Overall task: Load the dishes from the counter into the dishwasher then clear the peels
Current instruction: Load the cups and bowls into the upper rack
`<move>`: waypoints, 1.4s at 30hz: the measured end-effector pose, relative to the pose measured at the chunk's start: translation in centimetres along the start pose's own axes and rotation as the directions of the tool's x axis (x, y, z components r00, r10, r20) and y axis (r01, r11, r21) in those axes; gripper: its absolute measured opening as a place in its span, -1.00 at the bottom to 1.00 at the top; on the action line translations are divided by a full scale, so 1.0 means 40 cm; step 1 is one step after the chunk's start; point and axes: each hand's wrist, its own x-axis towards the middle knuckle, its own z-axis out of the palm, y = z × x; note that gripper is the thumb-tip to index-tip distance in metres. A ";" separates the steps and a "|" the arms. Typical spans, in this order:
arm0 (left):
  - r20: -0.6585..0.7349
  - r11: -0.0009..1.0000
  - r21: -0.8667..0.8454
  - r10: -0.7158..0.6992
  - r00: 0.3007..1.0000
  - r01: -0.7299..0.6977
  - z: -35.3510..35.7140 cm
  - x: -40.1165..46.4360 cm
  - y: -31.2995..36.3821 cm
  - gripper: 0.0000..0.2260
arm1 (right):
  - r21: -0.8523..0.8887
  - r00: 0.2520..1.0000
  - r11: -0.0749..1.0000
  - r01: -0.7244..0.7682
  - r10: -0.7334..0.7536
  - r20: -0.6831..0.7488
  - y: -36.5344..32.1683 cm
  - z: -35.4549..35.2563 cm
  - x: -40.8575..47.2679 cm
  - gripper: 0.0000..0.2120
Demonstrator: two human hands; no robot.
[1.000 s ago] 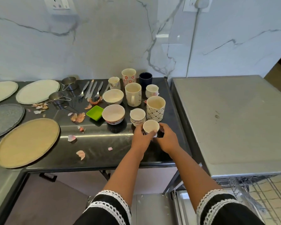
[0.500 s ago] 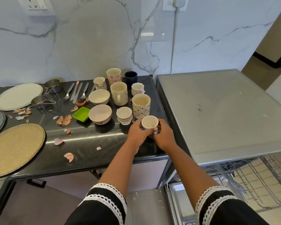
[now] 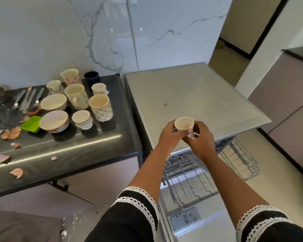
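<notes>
The loading step is in hand: the left hand [image 3: 170,135] and the right hand [image 3: 200,138] both curl round a small cream cup [image 3: 184,124], held over the steel dishwasher top [image 3: 191,95]. Next, I judge, it must go down into the wire rack [image 3: 196,179] below. Left, the dark tabletop [image 3: 94,142] carries cups, bowls, cutlery and scattered peels [image 3: 10,132] beneath a marble wall.

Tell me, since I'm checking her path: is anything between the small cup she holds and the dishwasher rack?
Nothing visible. Both hands, left hand and right hand, hold the small cup above the dishwasher's steel top, and the pulled-out wire rack lies open just below.
</notes>
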 end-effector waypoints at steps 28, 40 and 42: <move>-0.315 0.627 -0.159 -0.765 0.562 0.763 0.238 -0.033 -0.702 -0.89 | -0.539 0.831 0.828 -0.154 0.404 0.383 0.593 0.052 -0.195 -0.39; -0.301 0.580 -0.153 -0.798 0.522 0.800 0.225 -0.015 -0.802 -0.85 | -0.601 0.830 0.794 -0.087 0.391 0.397 0.686 0.165 -0.228 -0.42; -0.299 0.580 -0.145 -0.798 0.523 0.802 0.224 -0.013 -0.816 -0.86 | -0.605 0.831 0.791 -0.091 0.394 0.392 0.699 0.179 -0.233 -0.43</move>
